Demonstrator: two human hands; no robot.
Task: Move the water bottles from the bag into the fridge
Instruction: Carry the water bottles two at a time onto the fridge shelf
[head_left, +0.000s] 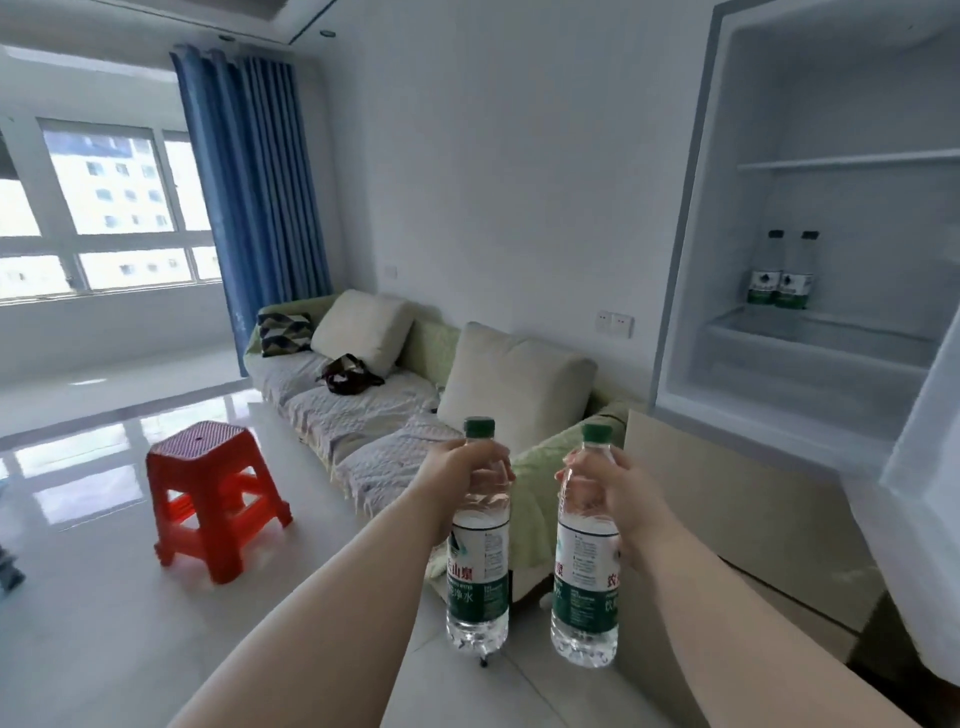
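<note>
Both arms are out in front, a bottle in each fist! The left hand (457, 480) is wrapped around the shoulder of the left bottle (478, 566), and the right hand (623, 499) grips the right bottle (587, 571) the same way, both upright, green caps on top. Up at the right the fridge (727, 218) stands open, two bottles (779, 275) already side by side on its lower shelf. The dark bag (349, 374) lies back on the sofa (374, 415), beyond the red stool (213, 483).

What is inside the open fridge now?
Two water bottles stand side by side on the lower shelf of the fridge. The upper shelf looks bare. Its right part is out of view.
</note>
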